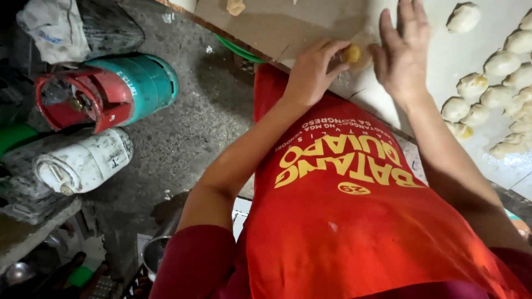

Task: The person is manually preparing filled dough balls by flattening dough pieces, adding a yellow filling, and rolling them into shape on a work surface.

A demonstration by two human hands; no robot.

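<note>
Dough piece [354, 55], small, rounded and yellowish at its centre, sits on the pale floured surface [310, 27] directly between the two hands. Left hand [311, 72] forms a loose grip: fingers curled, fingertips [332, 52] and thumb closing on the near-left side of the piece, touching it. Right hand [403, 52] is spread, fingers extended and slightly apart, with the thumb side against the right flank of the piece; the palm does not close around it. The piece is thus pinched lightly from the left and backed from the right, resting on the surface rather than lifted.

Texture of the piece appears soft and matte, with a paler skin around the yellow middle. To the right of the grip, well apart, lies a cluster of shaped dough balls [487, 99], off-white, lumpy, some showing yellow patches, on a white dusted part of the surface. One further dough lump [235, 6] lies beyond the grip to the left, near the upper edge.

Below the grip hangs a red apron [354, 221] of smooth fabric with yellow print. Left of the grip, on the rough concrete floor [188, 133], lie a teal gas cylinder [130, 86] with red collar and a white cylinder [83, 160], scuffed.
</note>
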